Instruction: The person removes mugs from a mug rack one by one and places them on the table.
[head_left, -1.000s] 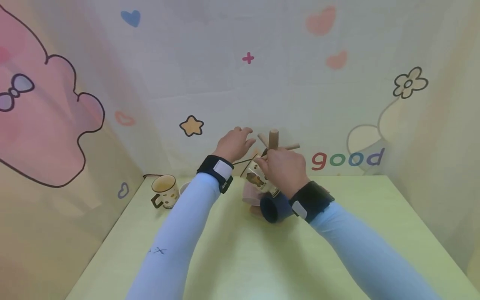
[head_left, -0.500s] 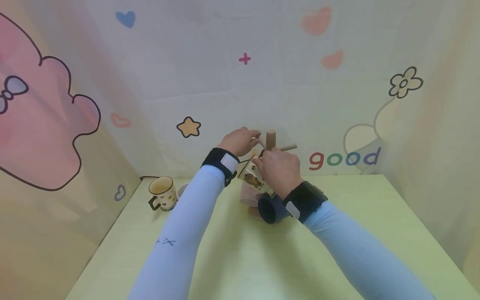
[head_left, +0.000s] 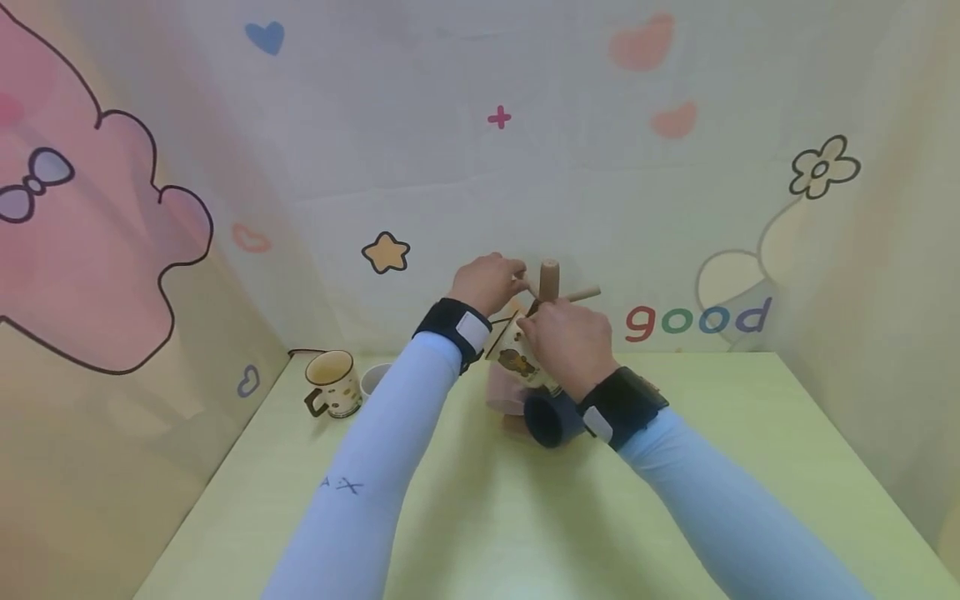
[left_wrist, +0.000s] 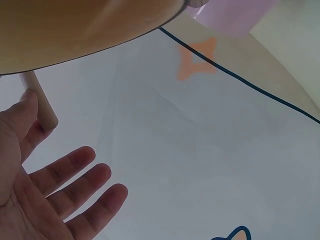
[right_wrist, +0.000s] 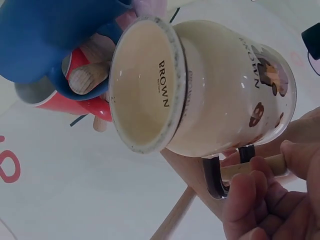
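My right hand [head_left: 576, 343] holds a cream mug [head_left: 517, 358] with a brown bear print, at its dark handle [right_wrist: 214, 179]. The mug tilts with its rim toward the upper left. In the right wrist view, a wooden peg [right_wrist: 237, 170] of the mug rack [head_left: 550, 281] passes by the handle; how far it goes through is partly hidden by fingers. My left hand [head_left: 486, 285] pinches the end of this peg between thumb and index finger, its other fingers spread. Overhead in the left wrist view sits the mug's rim [left_wrist: 95, 42].
On the rack hang a dark blue mug [head_left: 546, 419], a pink mug [head_left: 504, 392] and a red mug [right_wrist: 85, 102]. Another cream mug [head_left: 339, 387] and a white cup [head_left: 372, 379] stand at the table's back left. A printed cloth hangs behind.
My left hand has moved right and closed thumb and finger on the peg's end. My right hand stays at the mug, which has hardly moved.
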